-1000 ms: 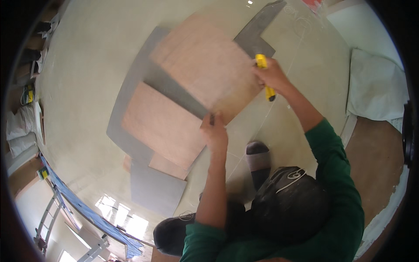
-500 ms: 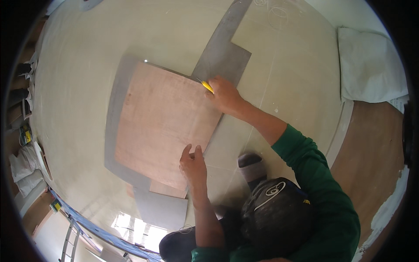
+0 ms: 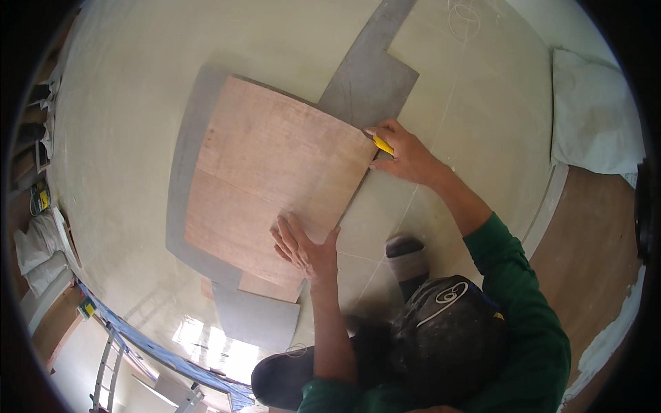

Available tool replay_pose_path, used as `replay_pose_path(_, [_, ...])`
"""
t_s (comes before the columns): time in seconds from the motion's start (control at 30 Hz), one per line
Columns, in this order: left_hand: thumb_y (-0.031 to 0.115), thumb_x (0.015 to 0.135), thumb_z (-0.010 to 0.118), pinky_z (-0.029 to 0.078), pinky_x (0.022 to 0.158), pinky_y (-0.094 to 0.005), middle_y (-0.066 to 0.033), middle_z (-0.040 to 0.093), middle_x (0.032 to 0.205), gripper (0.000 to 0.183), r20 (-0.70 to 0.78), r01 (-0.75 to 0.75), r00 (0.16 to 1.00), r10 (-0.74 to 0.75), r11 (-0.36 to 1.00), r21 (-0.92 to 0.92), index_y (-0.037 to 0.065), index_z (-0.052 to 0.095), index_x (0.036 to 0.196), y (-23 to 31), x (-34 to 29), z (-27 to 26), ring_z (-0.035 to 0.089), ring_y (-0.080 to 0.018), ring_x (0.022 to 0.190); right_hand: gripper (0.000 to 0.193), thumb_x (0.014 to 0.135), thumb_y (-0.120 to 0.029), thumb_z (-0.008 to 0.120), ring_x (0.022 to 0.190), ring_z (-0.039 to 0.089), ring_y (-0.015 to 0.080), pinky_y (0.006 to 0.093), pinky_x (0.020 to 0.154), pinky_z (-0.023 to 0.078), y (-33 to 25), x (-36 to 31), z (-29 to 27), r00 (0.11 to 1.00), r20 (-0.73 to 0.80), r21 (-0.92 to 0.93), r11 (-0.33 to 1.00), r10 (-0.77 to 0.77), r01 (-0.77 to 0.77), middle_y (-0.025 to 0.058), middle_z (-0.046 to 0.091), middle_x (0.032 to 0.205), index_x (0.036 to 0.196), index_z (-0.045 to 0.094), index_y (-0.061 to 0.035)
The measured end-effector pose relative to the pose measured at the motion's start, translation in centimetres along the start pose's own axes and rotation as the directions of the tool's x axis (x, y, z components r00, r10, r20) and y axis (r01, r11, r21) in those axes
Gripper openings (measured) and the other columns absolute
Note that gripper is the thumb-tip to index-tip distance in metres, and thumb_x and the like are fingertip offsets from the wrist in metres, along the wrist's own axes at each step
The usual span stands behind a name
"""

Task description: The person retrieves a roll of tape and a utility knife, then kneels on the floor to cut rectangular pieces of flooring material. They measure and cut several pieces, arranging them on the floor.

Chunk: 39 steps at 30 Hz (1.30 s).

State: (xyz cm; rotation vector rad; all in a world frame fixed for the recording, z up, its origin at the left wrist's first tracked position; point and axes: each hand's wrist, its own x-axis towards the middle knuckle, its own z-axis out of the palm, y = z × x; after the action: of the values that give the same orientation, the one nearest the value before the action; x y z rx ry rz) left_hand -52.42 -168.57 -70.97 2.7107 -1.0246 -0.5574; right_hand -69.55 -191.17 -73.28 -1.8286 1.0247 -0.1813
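Beige floor [image 3: 124, 138]; pinkish-brown boards [image 3: 275, 131], faintly mottled, thin seam; yellow cutter [image 3: 383, 145]

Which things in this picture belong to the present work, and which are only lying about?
Seemingly in use:
yellow cutter, in the right hand
brown boards, under the left hand
grey sheet, beneath the boards

Seemingly just about:
pale sack, right
ladder, lower left
blue sheeting, lower left
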Motion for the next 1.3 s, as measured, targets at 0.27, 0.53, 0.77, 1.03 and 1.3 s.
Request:
replay_pose_path(0.27, [0.04,0.068,0.089,0.009,0.119,-0.0634,-0.0152,0.023,0.163,0.11,0.101,0.004,0.995,-0.001,0.999,-0.032,0.006,0.03,0.155,-1.1,0.0,0.4,0.009,-0.0443,0.151,0.064,0.074,-0.013,0.084,0.109,0.059,0.0305,0.0371,0.092,0.049,0.6,0.2,0.1,0.999,0.0,0.087,0.995,-0.044,0.044,0.0116,0.054,0.12,0.132,0.057,-0.0037])
replay_pose_path(0.53, [0.043,0.074,0.084,0.006,0.116,-0.0694,-0.0174,0.015,0.165,0.106,0.117,-0.018,0.993,0.019,1.0,-0.008,0.006,0.028,0.156,-0.4,0.0,0.6,0.004,-0.048,0.15,0.07,0.073,-0.011,0.085,0.103,0.059,0.0264,0.0349,0.091,0.049,1.3,0.0,0.6,0.999,-0.037,0.068,0.997,-0.029,0.031,0.0094,0.054,0.115,0.137,0.057,-0.0078])
replay_pose_path(0.77, [0.035,0.078,0.082,0.007,0.116,-0.0688,-0.0188,0.014,0.163,0.104,0.135,-0.038,0.99,0.037,0.999,0.006,0.008,0.021,0.158,-0.1,0.1,0.4,0.003,-0.0489,0.15,0.063,0.074,-0.015,0.085,0.1,0.063,0.0322,0.0381,0.086,0.052,1.4,-0.2,0.7,0.997,-0.07,0.07,0.997,-0.012,0.017,0.0121,0.057,0.112,0.132,0.06,-0.0093])
replay_pose_path(1.03, [0.024,0.072,0.086,0.019,0.117,-0.0625,-0.0205,0.023,0.158,0.098,0.117,-0.013,0.993,0.019,0.999,-0.047,0.004,0.032,0.152,0.7,0.7,-0.6,0.012,-0.0463,0.149,0.06,0.075,-0.008,0.084,0.106,0.06,0.0242,0.0327,0.094,0.048,0.9,0.1,0.4,0.993,-0.029,0.236,0.966,0.112,-0.102,0.0095,0.055,0.114,0.13,0.06,-0.0026])
replay_pose_path(1.3, [0.025,0.067,0.091,0.025,0.114,-0.0601,-0.021,0.029,0.154,0.096,0.067,-0.044,0.997,0.05,0.995,-0.085,0.003,0.041,0.146,1.0,1.1,-1.0,0.02,-0.045,0.145,0.045,0.079,-0.015,0.08,0.1,0.059,0.0218,0.0315,0.091,0.047,1.7,0.0,2.0,0.966,-0.25,0.174,0.984,0.065,-0.021,0.0108,0.057,0.106,0.118,0.063,0.0019])
